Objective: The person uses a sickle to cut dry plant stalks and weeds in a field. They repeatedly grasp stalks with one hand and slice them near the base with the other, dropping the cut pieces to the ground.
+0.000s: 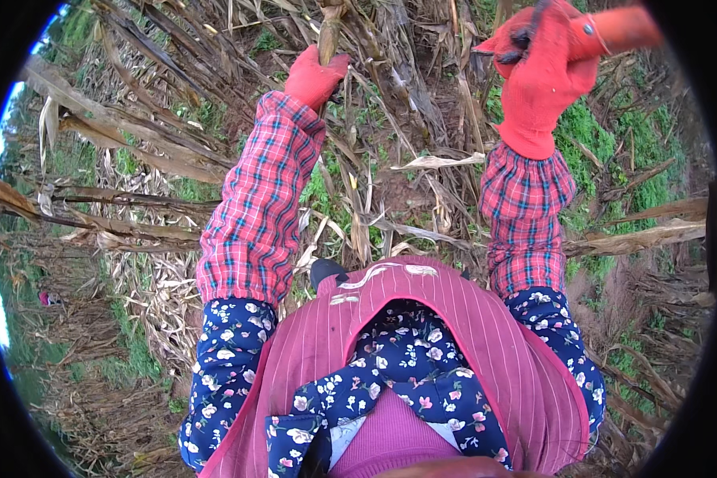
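My left hand [314, 76], in a red glove, is closed around an upright dry maize stalk [330, 37] at the top middle. Dry leaves hang beside it. At the upper right my raised right hand [541, 80], in a red glove with dark patches on the fingers, grips an orange tool handle [618, 31] with a metal rivet. The handle's outer end is blurred and points right; no working end of the tool can be made out. Both forearms wear red plaid sleeve covers.
Dry maize stalks [137, 137] lean in from the left. More brown stalks [639, 238] stand at the right. Fallen dry leaves [161, 299] and green weeds [585, 134] cover reddish soil. A dark shoe tip [325, 272] shows below my apron [454, 287].
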A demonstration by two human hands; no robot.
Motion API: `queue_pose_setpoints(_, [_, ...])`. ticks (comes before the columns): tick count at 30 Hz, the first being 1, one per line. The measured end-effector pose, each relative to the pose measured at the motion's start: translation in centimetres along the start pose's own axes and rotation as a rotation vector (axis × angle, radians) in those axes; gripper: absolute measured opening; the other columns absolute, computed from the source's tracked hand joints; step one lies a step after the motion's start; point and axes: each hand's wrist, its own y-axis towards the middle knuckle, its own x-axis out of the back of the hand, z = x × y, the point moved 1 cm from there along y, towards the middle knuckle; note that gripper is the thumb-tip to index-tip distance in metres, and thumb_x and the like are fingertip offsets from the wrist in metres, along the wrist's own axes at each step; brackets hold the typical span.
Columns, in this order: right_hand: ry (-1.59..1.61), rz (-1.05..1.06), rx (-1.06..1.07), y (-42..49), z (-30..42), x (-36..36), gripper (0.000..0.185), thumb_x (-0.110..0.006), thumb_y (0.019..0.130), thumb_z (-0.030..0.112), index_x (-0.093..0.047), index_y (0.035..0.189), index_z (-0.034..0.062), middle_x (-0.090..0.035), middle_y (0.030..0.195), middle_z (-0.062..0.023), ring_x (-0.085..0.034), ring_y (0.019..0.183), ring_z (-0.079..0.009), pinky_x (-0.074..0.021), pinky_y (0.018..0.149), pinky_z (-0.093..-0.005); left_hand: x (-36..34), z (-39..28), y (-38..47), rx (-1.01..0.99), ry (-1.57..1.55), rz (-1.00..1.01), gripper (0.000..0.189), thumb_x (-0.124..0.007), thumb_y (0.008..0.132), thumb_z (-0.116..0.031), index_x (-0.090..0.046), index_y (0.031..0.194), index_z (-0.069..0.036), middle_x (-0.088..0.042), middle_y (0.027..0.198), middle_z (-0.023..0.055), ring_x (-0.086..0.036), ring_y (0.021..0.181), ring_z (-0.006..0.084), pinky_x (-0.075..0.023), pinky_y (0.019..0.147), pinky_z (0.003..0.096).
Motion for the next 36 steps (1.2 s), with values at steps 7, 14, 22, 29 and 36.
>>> queue_pose_setpoints(7, [-0.414, -0.150, -1.095, -21.7, -14.3, -0.5, 0.021, -0.061, 0.082, 0.023, -0.052, 0.093, 0.0078, -0.051, 0.067, -0.0008, -0.048, 0.050, -0.0099, -0.0392, 0.044, -0.0278, 2.0, -1.8, -2.8, 0.118, -0.066, 0.165, 0.046, -0.067, 0.078, -0.038, -0.059, 0.103, -0.001, -0.063, 0.082, 0.0139, -0.060, 0.073, 0.0241, -0.0474, 0.069, 0.0385])
queue_pose_setpoints(14, [-0.558, 0.067, -1.153, -16.4, -11.1, -0.2, 0.035, -0.063, 0.079, 0.033, -0.052, 0.094, 0.0026, -0.054, 0.070, -0.0027, -0.050, 0.055, -0.0116, -0.0401, 0.047, -0.0295, 2.2, 1.3, -2.5, 0.048, -0.175, -0.048, 0.034, -0.065, 0.083, -0.032, -0.058, 0.095, -0.002, -0.052, 0.067, 0.0003, -0.047, 0.054, 0.0090, -0.0420, 0.050, 0.0271])
queue_pose_setpoints(22, [-0.512, 0.141, -1.189, -13.3, -12.8, -0.2, 0.037, -0.062, 0.077, 0.035, -0.054, 0.091, 0.0023, -0.054, 0.072, -0.0029, -0.051, 0.056, -0.0129, -0.0405, 0.046, -0.0311, -0.4, 1.0, -3.2, 0.037, -0.170, -0.168, 0.035, -0.066, 0.082, -0.032, -0.060, 0.097, -0.001, -0.057, 0.069, 0.0027, -0.050, 0.058, 0.0091, -0.0437, 0.052, 0.0276])
queue_pose_setpoints(29, [-1.109, 0.184, -1.291, -38.2, -10.4, 12.6, 0.038, -0.060, 0.075, 0.030, -0.060, 0.095, -0.0029, -0.062, 0.079, -0.0233, -0.064, 0.078, -0.0361, -0.0478, 0.067, -0.0417, 3.0, 9.1, -4.1, 0.311, 0.371, -0.016, 0.053, -0.063, 0.080, -0.041, -0.051, 0.114, -0.002, -0.062, 0.094, 0.0220, -0.062, 0.087, 0.0342, -0.0474, 0.076, 0.0404])
queue_pose_setpoints(36, [-1.007, -0.534, -1.255, -35.7, -7.0, 16.5, 0.031, -0.061, 0.075, 0.026, -0.055, 0.086, -0.0023, -0.056, 0.068, -0.0097, -0.053, 0.057, -0.0190, -0.0424, 0.052, -0.0347, 4.2, 24.3, -15.7, 0.613, 0.521, 0.209, 0.075, -0.067, 0.073, -0.052, -0.044, 0.123, 0.000, -0.057, 0.113, 0.0267, -0.055, 0.108, 0.0395, -0.0427, 0.092, 0.0436])
